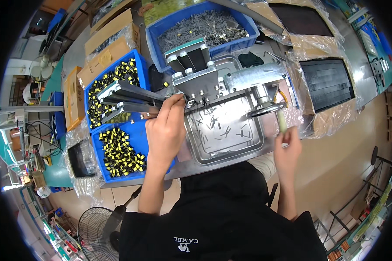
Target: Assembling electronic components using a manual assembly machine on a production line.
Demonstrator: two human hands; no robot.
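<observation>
A bench machine with a metal body (257, 77) stands before me, with a handwheel (265, 109) on its right side. My right hand (288, 145) is closed round the lower end of the wheel's pale green crank handle (282, 121). My left hand (165, 130) is raised to the machine's left end, its fingers pinched together by the metal feed block (198, 82). Whatever lies between those fingertips is hidden. Under the machine sits a metal tray (222, 158) with small dark strips (224, 132) scattered in it.
Left of the machine, blue bins (143, 71) hold many small black-and-yellow parts (122, 152). A larger blue bin (154, 48) of grey parts stands behind. Plastic-wrapped cartons (326, 85) with dark contents line the right. A standing fan (98, 230) is at lower left.
</observation>
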